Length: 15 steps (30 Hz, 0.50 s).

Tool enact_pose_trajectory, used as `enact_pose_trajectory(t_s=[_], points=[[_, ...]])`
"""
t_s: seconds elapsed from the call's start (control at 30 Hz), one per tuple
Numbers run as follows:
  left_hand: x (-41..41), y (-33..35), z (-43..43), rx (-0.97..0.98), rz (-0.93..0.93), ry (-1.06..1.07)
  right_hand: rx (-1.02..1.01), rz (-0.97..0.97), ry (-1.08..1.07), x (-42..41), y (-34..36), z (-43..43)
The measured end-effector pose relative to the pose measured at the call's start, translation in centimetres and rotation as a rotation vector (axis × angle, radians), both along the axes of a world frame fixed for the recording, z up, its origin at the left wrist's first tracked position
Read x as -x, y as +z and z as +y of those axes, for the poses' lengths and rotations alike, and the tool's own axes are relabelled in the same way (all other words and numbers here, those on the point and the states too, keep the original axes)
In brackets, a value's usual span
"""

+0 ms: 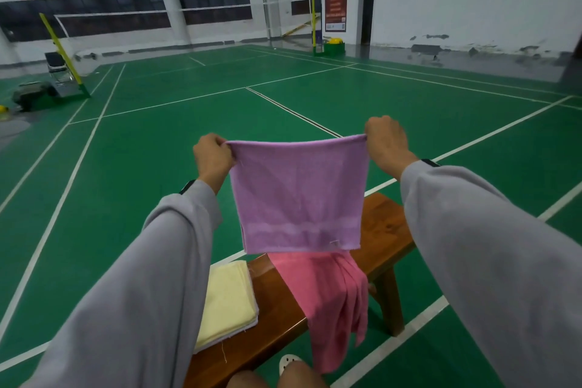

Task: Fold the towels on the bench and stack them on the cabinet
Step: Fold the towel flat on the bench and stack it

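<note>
A purple towel (299,195) hangs doubled over in the air above the wooden bench (382,230). My left hand (212,156) pinches its top left corner and my right hand (385,138) pinches its top right corner, stretching the upper edge taut. Below it a pink towel (330,299) lies unfolded, draped over the bench's near edge and hanging toward the floor. A folded pale yellow towel (228,299) rests flat on the bench to the left. No cabinet is in view.
The bench stands on a green court floor (157,151) with white lines. My knees and a white shoe (288,362) show at the bottom edge. A net post and folding chair (58,68) stand far left, a doorway (367,9) far back.
</note>
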<state>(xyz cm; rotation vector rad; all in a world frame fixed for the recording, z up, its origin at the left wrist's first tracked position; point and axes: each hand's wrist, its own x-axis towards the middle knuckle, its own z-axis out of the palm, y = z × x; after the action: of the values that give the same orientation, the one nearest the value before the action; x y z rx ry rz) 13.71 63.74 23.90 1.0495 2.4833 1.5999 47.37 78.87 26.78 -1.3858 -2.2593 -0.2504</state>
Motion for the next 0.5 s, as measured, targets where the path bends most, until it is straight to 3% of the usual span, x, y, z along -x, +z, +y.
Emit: enact_pose_trajectory(t_s=[0.07,0.23,0.37,0.5], points=[[-0.2,0.0,0.8,-0.076,-0.125,-0.014,0.007,0.123,-0.029,0.0,-0.4,0.8],[-0.8,-1.9,-0.1,-0.132,-0.171,-0.01,0.119,0.459,-0.024,-0.6,-1.8,1.1],[-2.1,-5.2,-2.5,-0.049,-0.21,-0.009,0.339,0.718,0.004,-1.9,-5.1,-0.5],[-4.4,-8.6,-6.9,0.151,-0.177,-0.098,0.69,1.08,0.011,-3.6,-10.0,-3.7]])
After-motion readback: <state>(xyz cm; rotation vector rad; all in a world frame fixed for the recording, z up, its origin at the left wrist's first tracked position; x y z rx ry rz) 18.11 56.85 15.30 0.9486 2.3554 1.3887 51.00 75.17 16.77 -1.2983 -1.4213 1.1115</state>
